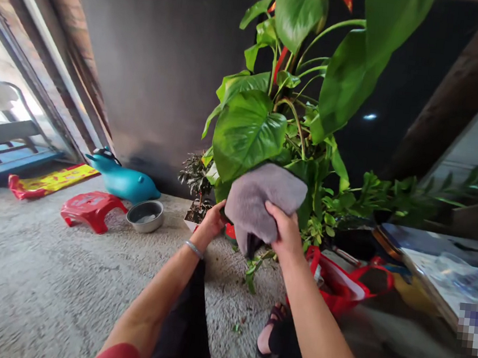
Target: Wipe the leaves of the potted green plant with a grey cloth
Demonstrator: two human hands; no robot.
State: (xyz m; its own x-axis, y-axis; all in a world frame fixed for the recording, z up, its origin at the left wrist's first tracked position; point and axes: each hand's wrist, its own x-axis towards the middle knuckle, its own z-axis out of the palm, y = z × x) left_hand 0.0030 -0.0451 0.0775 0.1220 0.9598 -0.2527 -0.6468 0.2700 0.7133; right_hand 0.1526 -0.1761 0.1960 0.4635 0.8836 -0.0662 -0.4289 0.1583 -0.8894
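Observation:
A soft grey cloth point(254, 200) hangs bunched in front of a large potted plant's broad green leaf point(248, 129). My right hand point(285, 228) is closed on the cloth's right part, thumb lying on top. At its left edge is my left hand point(214, 222), fingers curled in and partly hidden. Whether these fingers grip the cloth or a dark green edge beside it, I cannot tell. The cloth covers part of the foliage behind it, and its lower end droops in a dark fold.
On the concrete floor to the left are a red plastic stool point(93, 208), a metal bowl point(145, 216), a teal inflatable animal point(130, 179) and a yellow mat point(59, 180). A small potted plant point(198, 180) stands behind my left hand. Rightward are a red bag point(339, 286) and a cluttered table point(434, 268).

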